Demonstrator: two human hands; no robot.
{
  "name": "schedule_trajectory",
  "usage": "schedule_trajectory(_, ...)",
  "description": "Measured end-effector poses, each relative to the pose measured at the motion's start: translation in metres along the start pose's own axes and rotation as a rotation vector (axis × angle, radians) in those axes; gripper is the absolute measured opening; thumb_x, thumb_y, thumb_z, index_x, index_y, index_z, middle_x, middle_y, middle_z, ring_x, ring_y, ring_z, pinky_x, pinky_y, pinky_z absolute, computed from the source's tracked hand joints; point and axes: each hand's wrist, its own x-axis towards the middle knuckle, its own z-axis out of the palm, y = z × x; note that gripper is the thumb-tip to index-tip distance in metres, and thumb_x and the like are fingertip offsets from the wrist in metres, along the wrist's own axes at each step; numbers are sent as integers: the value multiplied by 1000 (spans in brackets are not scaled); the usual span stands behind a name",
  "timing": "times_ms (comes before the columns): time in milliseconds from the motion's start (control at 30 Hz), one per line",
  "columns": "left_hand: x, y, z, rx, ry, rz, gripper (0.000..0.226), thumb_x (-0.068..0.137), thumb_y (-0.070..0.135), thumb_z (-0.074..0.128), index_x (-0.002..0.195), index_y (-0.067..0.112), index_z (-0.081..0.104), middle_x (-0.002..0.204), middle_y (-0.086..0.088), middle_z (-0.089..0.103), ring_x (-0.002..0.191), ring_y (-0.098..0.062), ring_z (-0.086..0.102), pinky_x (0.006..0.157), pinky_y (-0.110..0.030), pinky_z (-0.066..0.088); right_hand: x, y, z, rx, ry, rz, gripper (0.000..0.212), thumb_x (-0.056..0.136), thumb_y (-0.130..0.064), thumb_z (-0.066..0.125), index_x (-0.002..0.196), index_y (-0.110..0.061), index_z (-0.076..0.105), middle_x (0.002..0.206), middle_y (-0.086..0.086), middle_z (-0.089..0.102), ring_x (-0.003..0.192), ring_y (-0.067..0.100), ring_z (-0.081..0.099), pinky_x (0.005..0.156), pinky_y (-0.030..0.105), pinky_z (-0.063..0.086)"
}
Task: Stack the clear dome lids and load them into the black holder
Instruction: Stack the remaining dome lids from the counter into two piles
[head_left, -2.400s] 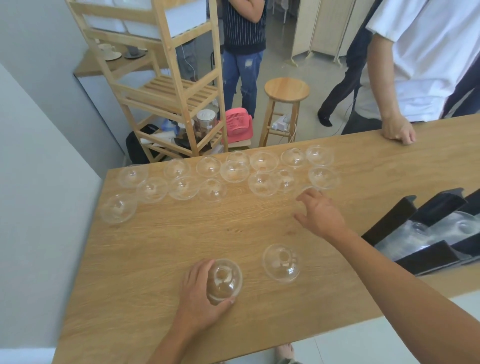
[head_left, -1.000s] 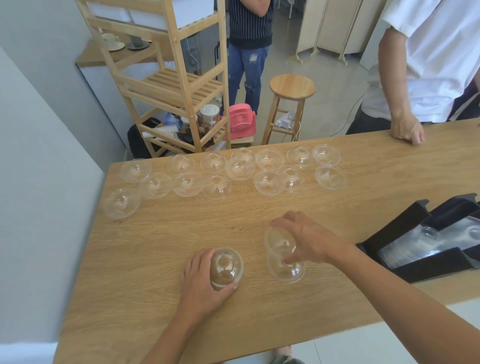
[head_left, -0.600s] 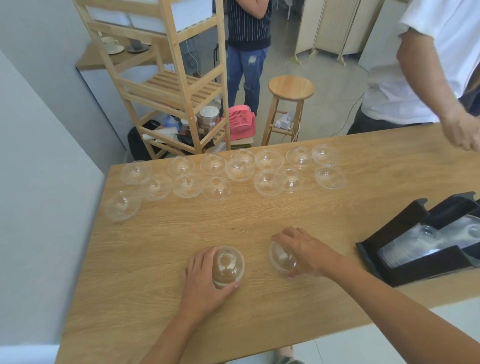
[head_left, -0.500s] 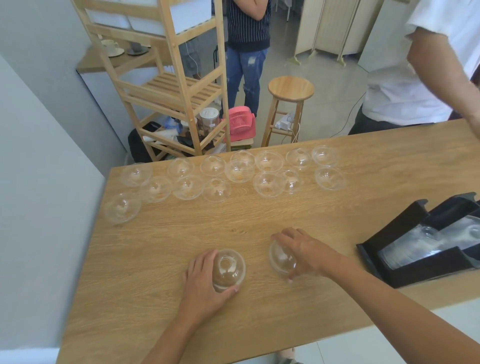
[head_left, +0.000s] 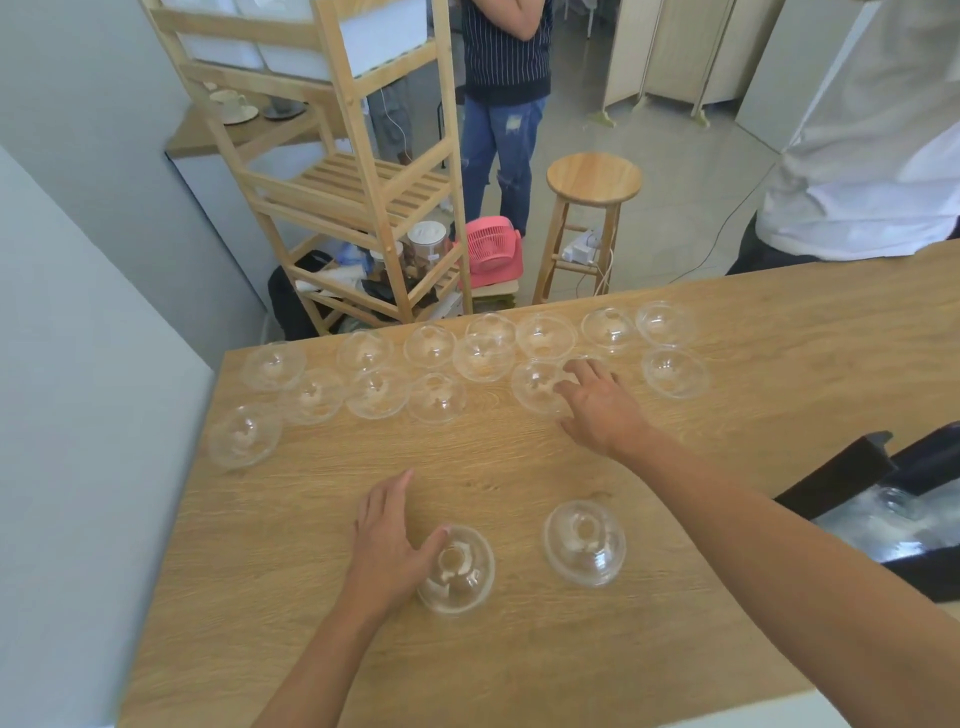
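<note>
Several clear dome lids lie in two rows along the table's far edge, from one lid (head_left: 243, 435) at the left to another (head_left: 674, 372) at the right. My right hand (head_left: 597, 408) reaches into these rows with spread fingers that touch a lid (head_left: 535, 385) and partly cover another behind it. Two short stacks of lids stand near me. My left hand (head_left: 387, 540) lies flat beside the left stack (head_left: 457, 570), with only its thumb against it. The right stack (head_left: 584, 543) stands free. At the right edge the black holder (head_left: 852, 467) contains a row of lids (head_left: 893, 517).
The wooden table (head_left: 519, 665) ends at a grey wall on the left. Behind it stand a wooden shelf rack (head_left: 363, 187), a round stool (head_left: 595, 179) and a pink fan (head_left: 491, 252). A person in a white shirt (head_left: 872, 171) stands at the far right corner, another further back.
My right hand set a lid on the right stack, let go and reached out to the far rows. My left hand's fingers slid off the left stack. The other person's hand left the table.
</note>
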Motion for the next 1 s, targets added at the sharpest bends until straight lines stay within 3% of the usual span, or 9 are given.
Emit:
schedule_trajectory(267, -4, -5, -3, -31, 21, 12, 74, 88, 52, 61, 150, 29, 29, 147, 9, 34, 137, -8, 25, 116, -42, 27, 11, -7, 26, -42, -74, -46, 28, 100, -22, 51, 122, -21, 67, 149, 5, 41, 137, 27, 33, 114, 42, 22)
schedule_trajectory(467, 8, -7, -10, 2, 19, 5, 74, 87, 52, 63, 149, 27, 33, 148, 6, 34, 138, -12, 26, 116, -44, 28, -5, -13, 26, 36, -125, -42, 27, 102, -23, 43, 118, -22, 65, 124, -1, 64, 119, 19, 55, 117, 36, 15)
schedule_trajectory(533, 26, -4, -16, 84, 25, 38, 77, 85, 48, 67, 149, 26, 32, 148, 5, 34, 137, -12, 25, 116, -42, 26, -9, -15, 24, 53, -117, -60, 28, 103, -22, 43, 124, -22, 60, 123, 1, 66, 114, 21, 59, 116, 34, 18)
schedule_trajectory(633, 69, 8, -24, 267, -11, 107, 83, 82, 45, 70, 151, 26, 28, 150, 2, 30, 139, -16, 21, 115, -43, 21, -14, -20, 19, 117, -91, -97, 43, 101, -19, 49, 143, -25, 43, 130, 2, 64, 113, 26, 60, 107, 34, 34)
schedule_trajectory(700, 100, 20, -27, 365, -45, 124, 87, 79, 44, 73, 151, 26, 25, 153, 0, 27, 141, -20, 18, 115, -46, 19, -16, -21, 17, 144, -91, -125, 60, 97, -23, 58, 150, -28, 32, 140, 3, 55, 122, 27, 54, 108, 37, 34)
schedule_trajectory(833, 154, 39, -29, 524, -118, 118, 98, 75, 46, 75, 152, 19, 22, 154, -5, 28, 142, -25, 19, 114, -47, 20, -13, -22, 11, 91, -36, -201, 87, 80, -40, 76, 151, -32, 26, 156, 7, 25, 142, 28, 23, 116, 44, 24)
schedule_trajectory(1000, 189, 52, -18, 671, -203, 137, 98, 74, 56, 69, 151, 15, 24, 149, -3, 37, 138, -24, 26, 106, -51, 23, 10, -20, -1, 8, -221, -189, 109, 71, -52, 79, 155, -36, 11, 163, 11, 7, 149, 33, 3, 118, 50, 17)
